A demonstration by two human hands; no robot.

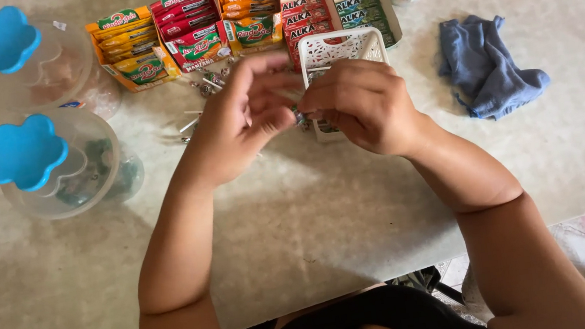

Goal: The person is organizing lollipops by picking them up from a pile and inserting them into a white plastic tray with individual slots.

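Far left on the table: two clear jars with blue flower-shaped lids. Behind, a row of open candy boxes. Next, loose lollipops just beside the left hand, fingers curled, fingertips pinched on a small wrapped candy. Candy held between both hands, above the table, in front of a white basket. Right hand likewise pinched on the candy. Farther right, a crumpled blue cloth.

Orange, red and green candy boxes stand in a row at the table's far edge
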